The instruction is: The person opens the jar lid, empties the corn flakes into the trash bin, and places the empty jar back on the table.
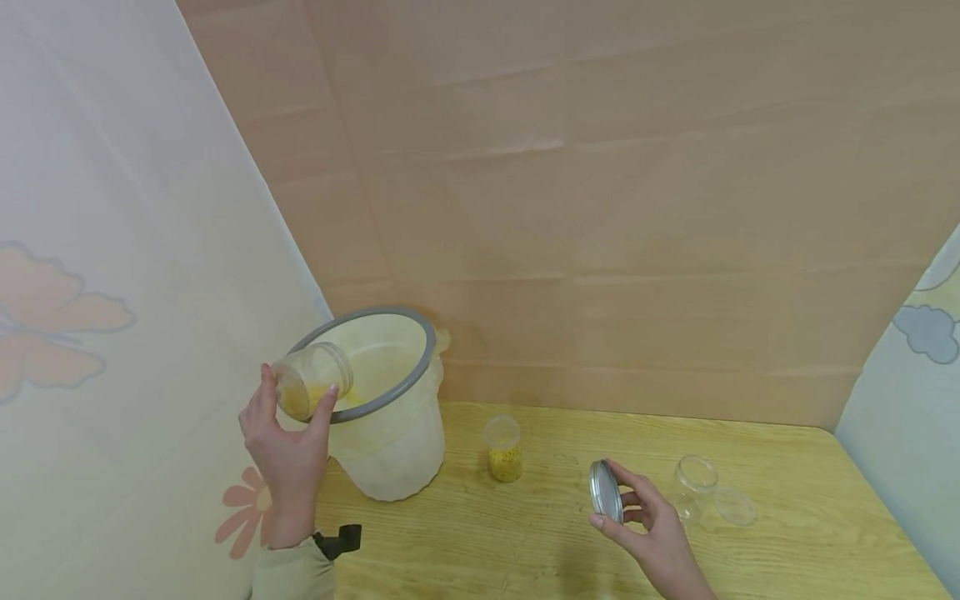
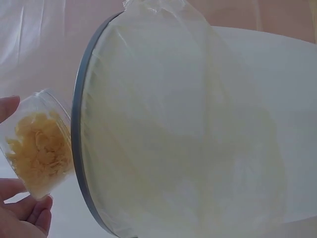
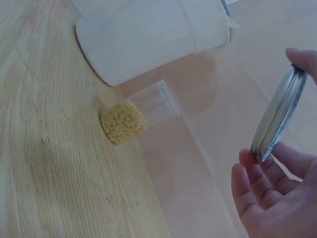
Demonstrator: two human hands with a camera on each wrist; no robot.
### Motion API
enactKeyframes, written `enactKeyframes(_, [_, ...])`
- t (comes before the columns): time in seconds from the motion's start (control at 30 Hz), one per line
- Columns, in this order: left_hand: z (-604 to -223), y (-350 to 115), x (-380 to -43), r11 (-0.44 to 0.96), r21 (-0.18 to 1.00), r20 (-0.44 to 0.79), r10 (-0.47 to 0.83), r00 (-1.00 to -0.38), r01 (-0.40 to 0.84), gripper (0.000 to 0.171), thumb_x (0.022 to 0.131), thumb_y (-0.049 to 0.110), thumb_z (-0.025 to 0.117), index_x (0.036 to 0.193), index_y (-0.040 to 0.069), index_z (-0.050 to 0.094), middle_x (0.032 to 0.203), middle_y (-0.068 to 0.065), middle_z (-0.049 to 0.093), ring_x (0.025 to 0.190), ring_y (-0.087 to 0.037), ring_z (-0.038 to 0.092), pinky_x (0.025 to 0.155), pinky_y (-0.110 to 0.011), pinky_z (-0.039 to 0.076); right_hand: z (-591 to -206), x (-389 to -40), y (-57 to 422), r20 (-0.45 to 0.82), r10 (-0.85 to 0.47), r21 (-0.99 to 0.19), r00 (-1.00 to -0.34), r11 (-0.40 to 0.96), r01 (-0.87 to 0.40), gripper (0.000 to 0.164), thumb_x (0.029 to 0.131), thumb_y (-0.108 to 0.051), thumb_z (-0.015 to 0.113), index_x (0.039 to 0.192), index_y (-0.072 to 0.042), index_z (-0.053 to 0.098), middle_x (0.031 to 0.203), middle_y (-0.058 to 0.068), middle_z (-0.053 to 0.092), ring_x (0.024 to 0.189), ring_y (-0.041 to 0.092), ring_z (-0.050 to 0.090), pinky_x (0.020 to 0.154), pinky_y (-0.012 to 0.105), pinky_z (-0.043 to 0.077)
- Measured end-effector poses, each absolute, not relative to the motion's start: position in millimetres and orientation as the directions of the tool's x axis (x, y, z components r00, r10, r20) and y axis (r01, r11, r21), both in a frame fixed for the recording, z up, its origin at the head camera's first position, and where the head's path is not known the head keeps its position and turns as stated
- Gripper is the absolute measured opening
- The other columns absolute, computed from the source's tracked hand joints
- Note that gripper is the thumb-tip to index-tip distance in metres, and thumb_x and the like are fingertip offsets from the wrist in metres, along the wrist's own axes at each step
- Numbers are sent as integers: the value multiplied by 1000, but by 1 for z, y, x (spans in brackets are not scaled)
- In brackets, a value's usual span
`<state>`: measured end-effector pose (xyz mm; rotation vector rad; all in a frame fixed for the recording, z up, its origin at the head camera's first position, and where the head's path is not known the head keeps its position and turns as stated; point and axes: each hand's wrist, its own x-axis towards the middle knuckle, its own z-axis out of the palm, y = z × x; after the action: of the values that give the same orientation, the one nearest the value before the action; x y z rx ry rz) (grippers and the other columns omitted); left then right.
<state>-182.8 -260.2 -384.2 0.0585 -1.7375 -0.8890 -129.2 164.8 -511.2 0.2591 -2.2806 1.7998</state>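
Observation:
My left hand (image 1: 288, 454) grips a clear jar (image 1: 311, 375), tilted on its side over the near left rim of a bin. Yellow flakes (image 2: 42, 148) lie inside this jar, and its mouth points into the bin. The white bin (image 1: 405, 450) has a grey rim ring (image 1: 431, 346) and a thin pale liner bag folded over its outside. Out to the right, my right hand (image 1: 656, 533) pinches a silver metal lid (image 1: 606, 490) by its edge, thumb on one side and fingers on the other. The lid is held on edge above the table.
A clear jar part full of yellow pieces (image 1: 505, 462) stands upright on the wooden table (image 1: 465, 542), right of the bin. Another clear jar (image 1: 696, 475) and a clear flat disc (image 1: 735, 506) are beyond my right hand. A brown sheet (image 1: 525, 208) hangs behind the table.

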Motion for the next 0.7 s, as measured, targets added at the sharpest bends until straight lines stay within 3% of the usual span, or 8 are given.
enactKeyframes(0.53, [-375, -259, -186, 705, 594, 794, -435, -425, 388, 79, 73, 14, 93, 143, 5, 58, 140, -13, 59, 123, -37, 46, 99, -51, 35, -510, -129, 165, 207, 0, -955, -978, 220, -201, 64, 88, -12, 81, 146, -12, 54, 130, 9, 57, 100, 17, 56, 79, 28, 53])
enactKeyframes(0.7, [-372, -262, -191, 724, 558, 812, -375, -448, 406, 78, 73, 14, 92, 142, 3, 58, 137, -20, 58, 122, -40, 43, 96, -53, 34, -510, -129, 166, 199, -2, -954, -980, 227, -194, 65, 88, -13, 81, 146, -12, 53, 131, 9, 57, 100, 17, 56, 79, 28, 53])
